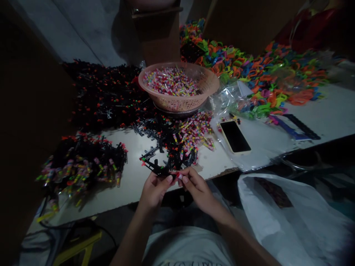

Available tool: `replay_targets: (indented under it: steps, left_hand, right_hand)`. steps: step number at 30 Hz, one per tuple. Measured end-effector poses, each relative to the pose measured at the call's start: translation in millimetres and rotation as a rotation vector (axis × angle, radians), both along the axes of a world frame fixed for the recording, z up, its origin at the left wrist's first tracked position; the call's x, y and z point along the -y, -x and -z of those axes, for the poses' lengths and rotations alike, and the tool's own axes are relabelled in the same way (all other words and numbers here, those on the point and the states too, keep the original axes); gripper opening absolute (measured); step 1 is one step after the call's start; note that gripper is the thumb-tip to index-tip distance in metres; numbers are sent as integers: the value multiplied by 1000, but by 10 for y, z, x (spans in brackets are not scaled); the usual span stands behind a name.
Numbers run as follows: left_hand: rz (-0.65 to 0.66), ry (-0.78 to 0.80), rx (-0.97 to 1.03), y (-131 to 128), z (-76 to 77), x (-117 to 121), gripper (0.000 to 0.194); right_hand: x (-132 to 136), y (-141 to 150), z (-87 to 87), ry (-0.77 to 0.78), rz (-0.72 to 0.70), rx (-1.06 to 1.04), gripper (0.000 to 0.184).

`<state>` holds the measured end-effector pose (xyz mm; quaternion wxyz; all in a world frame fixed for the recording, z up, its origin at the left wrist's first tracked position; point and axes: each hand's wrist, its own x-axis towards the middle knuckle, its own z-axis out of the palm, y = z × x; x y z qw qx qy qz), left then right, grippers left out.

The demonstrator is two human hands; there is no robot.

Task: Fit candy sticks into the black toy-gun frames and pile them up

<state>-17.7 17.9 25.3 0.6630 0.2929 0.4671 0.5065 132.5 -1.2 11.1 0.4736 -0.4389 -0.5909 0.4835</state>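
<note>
Near the table's front edge, my left hand [156, 187] is closed on a small black toy gun [155, 167] with an orange tip pointing left. My right hand [196, 186] pinches a small candy-filled tube [180, 176] with a red end, held against the back of the gun. Just beyond my fingers lies a loose heap of black toy guns [173, 153], and a spill of colourful tubes [196, 129] adjoins it. To the left, a pile of toy guns with tubes on them [85, 166] reaches over toward the front edge.
A pink basket [180, 101] of tubes stands at mid-table. Behind it on the left is a large black pile of toy guns [108, 96]. Colourful plastic pieces [266, 77] cover the back right. A phone [235, 136] lies on clear plastic; a white sack [266, 210] hangs below.
</note>
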Motion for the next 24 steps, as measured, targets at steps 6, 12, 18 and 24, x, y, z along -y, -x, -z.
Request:
replay_targets:
  steps: [6,12,18,24]
  left_hand:
    - [-55,-43,-122,3,52,-4,37]
    - [-121,40,-60,-62,122,10,42]
    - [-92,148,65,-141,215,31,35]
    - [-98,107,41,-144,165,-27,37]
  right_hand:
    - [27,10,-63,-138,47,258,16]
    - [53,157,-53,-276,125,815,23]
    - [-31,147,99,-226,127,949,13]
    - [-147,11,148,-257,49,787,16]
